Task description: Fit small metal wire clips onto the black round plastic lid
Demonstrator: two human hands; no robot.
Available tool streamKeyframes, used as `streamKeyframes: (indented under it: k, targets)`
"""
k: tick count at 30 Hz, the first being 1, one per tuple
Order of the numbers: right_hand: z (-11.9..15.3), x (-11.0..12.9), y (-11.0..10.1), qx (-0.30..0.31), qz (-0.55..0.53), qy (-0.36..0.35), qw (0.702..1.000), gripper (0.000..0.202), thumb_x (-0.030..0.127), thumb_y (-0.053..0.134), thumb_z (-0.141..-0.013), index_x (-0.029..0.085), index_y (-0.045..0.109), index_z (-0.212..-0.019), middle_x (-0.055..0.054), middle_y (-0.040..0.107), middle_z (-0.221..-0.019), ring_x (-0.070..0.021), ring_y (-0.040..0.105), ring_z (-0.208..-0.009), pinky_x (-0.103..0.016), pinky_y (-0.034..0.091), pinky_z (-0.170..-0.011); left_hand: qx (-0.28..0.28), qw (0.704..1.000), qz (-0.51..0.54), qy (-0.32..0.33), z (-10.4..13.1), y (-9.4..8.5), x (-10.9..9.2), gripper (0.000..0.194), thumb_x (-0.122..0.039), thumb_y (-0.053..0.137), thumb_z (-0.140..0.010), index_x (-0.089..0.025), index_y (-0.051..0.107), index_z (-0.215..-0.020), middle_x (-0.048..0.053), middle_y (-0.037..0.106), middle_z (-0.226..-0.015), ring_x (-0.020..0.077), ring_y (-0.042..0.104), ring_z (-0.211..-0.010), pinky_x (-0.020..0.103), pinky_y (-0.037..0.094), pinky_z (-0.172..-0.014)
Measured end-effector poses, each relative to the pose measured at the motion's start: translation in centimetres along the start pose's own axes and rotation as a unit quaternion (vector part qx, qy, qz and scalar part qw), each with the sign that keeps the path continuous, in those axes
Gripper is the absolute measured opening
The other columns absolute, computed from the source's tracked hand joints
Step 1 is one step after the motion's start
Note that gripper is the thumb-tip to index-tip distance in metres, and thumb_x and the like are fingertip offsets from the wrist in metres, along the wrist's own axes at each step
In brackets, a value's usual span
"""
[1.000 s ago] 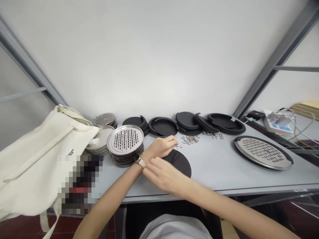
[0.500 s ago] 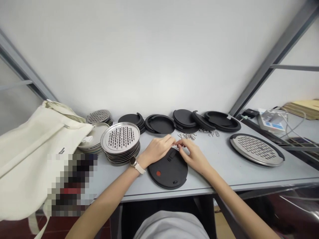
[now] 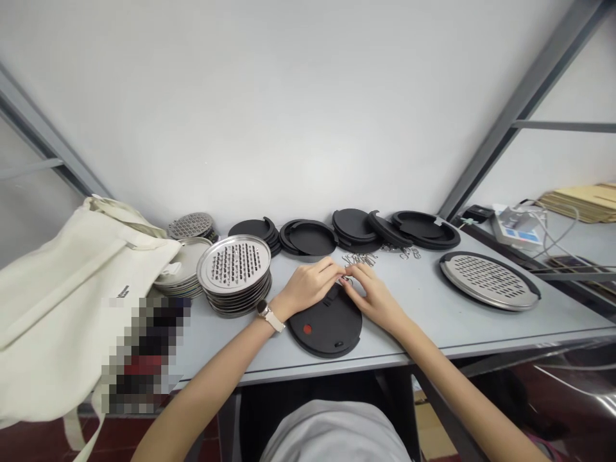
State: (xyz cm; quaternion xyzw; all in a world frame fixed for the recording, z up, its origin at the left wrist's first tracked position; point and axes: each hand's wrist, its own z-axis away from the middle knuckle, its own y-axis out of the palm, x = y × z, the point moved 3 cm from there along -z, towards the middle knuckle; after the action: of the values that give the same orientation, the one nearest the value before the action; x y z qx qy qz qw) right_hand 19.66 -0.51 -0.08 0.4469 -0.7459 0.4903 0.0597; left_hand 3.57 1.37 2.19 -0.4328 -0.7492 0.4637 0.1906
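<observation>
A round black plastic base (image 3: 325, 330) lies flat in front of me, with an orange-red spot, a small slot and raised ribs on its face. Over its far edge my left hand (image 3: 310, 285) and my right hand (image 3: 375, 298) meet at the fingertips. Both are closed in a pinch around a small metal wire clip (image 3: 348, 280), mostly covered by the fingers. Just beyond them lies a loose pile of similar wire clips (image 3: 362, 259). A watch (image 3: 264, 308) with a pale strap is on my left wrist.
Stacked metal grater discs (image 3: 234, 263) and plain metal plates (image 3: 180, 266) stand left, beside a cream bag (image 3: 72, 308). Black round trays (image 3: 312, 237) and black rings (image 3: 426, 228) line the wall. An assembled grater disc (image 3: 488, 279) lies right, near a white device (image 3: 517, 228) with cables.
Both hands stay pinched together over the base's far edge, with small finger shifts. More of the metal clip shows now. The whole view has shifted slightly.
</observation>
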Motion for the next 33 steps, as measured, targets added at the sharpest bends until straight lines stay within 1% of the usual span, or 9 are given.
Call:
streamKeyframes:
  k: [3, 6, 8, 11, 14, 16, 20, 24, 33]
  targets:
    - [0.0, -0.2, 0.0, -0.003, 0.012, 0.004, 1.0, 0.011, 0.023, 0.039, -0.096, 0.021, 0.049, -0.091, -0.006, 0.052, -0.091, -0.0212, 0.05, -0.089, -0.035, 0.042, -0.082, -0.007, 1.0, 0.011, -0.011, -0.1, 0.0, -0.3, 0.026, -0.025, 0.03, -0.1, -0.018, 0.053, -0.11, 0.005, 0.058, -0.104, 0.0133, 0.061, -0.086, 0.022, 0.045, -0.07]
    - [0.0, -0.5, 0.0, -0.015, 0.017, 0.018, 1.0, 0.013, 0.022, 0.037, -0.096, 0.021, 0.047, -0.087, -0.006, 0.052, -0.087, -0.0206, 0.051, -0.086, -0.033, 0.042, -0.08, -0.012, 0.999, -0.019, -0.041, -0.2, -0.2, -0.4, 0.026, -0.026, 0.03, -0.1, -0.016, 0.051, -0.111, 0.007, 0.058, -0.105, 0.0135, 0.06, -0.082, 0.022, 0.043, -0.063]
    - [0.0, -0.7, -0.1, -0.019, 0.018, 0.035, 0.999, 0.015, 0.022, 0.035, -0.096, 0.021, 0.045, -0.085, -0.005, 0.052, -0.084, -0.02, 0.051, -0.081, -0.032, 0.041, -0.076, 0.012, 0.997, -0.051, -0.049, -0.3, 0.0, -0.5, 0.028, -0.029, 0.03, -0.1, -0.016, 0.055, -0.098, 0.005, 0.06, -0.092, 0.0142, 0.06, -0.076, 0.024, 0.04, -0.058]
    - [0.0, -1.2, 0.0, -0.013, 0.019, 0.078, 0.997, 0.019, 0.024, 0.032, -0.096, 0.021, 0.042, -0.08, -0.003, 0.052, -0.076, -0.0189, 0.051, -0.072, -0.03, 0.04, -0.069, 0.077, 0.993, -0.081, -0.036, -0.2, 0.5, -0.8, 0.033, -0.035, 0.035, -0.098, -0.017, 0.055, -0.079, 0.002, 0.06, -0.074, 0.0157, 0.059, -0.066, 0.027, 0.034, -0.053]
    - [0.1, -1.5, 0.2, 0.007, 0.019, 0.114, 0.993, 0.023, 0.025, 0.031, -0.096, 0.022, 0.042, -0.076, -0.001, 0.052, -0.069, -0.0179, 0.051, -0.065, -0.029, 0.039, -0.065, 0.11, 0.99, -0.077, -0.033, -0.1, 0.8, -0.8, 0.031, -0.042, 0.044, -0.093, -0.017, 0.055, -0.078, 0.002, 0.063, -0.076, 0.0168, 0.058, -0.064, 0.028, 0.031, -0.052]
    - [0.2, -1.6, 0.3, 0.025, 0.022, 0.124, 0.992, 0.025, 0.026, 0.03, -0.096, 0.022, 0.041, -0.074, -0.001, 0.052, -0.067, -0.0173, 0.051, -0.062, -0.028, 0.038, -0.063, 0.118, 0.99, -0.064, -0.028, 0.0, 0.8, -0.8, 0.028, -0.042, 0.049, -0.09, -0.017, 0.054, -0.078, 0.002, 0.063, -0.078, 0.0166, 0.058, -0.064, 0.029, 0.03, -0.053]
    - [0.3, -1.7, 0.6, 0.06, 0.033, 0.13, 0.989, 0.026, 0.027, 0.031, -0.095, 0.022, 0.04, -0.072, -0.001, 0.054, -0.066, -0.0167, 0.052, -0.061, -0.027, 0.037, -0.06, 0.133, 0.991, -0.032, -0.01, 0.0, 0.6, -0.7, 0.021, -0.034, 0.051, -0.088, -0.018, 0.053, -0.075, 0.001, 0.063, -0.077, 0.0153, 0.057, -0.065, 0.029, 0.029, -0.054]
    - [0.3, -1.5, 0.9, 0.094, 0.039, 0.122, 0.987, 0.025, 0.026, 0.033, -0.094, 0.022, 0.041, -0.07, -0.001, 0.055, -0.065, -0.016, 0.053, -0.059, -0.026, 0.036, -0.059, 0.143, 0.99, -0.003, 0.015, 0.1, 0.6, -0.8, 0.021, -0.032, 0.05, -0.088, -0.018, 0.053, -0.073, 0.0, 0.062, -0.074, 0.0144, 0.054, -0.064, 0.028, 0.029, -0.055]
    - [0.3, -1.0, 0.7, 0.107, 0.035, 0.121, 0.986, 0.029, 0.026, 0.033, -0.095, 0.021, 0.043, -0.068, -0.001, 0.056, -0.063, -0.0156, 0.053, -0.057, -0.026, 0.036, -0.058, 0.157, 0.987, 0.013, 0.011, 0.1, 0.6, -0.9, 0.023, -0.033, 0.051, -0.087, -0.018, 0.053, -0.07, 0.0, 0.06, -0.069, 0.0138, 0.054, -0.062, 0.028, 0.031, -0.054]
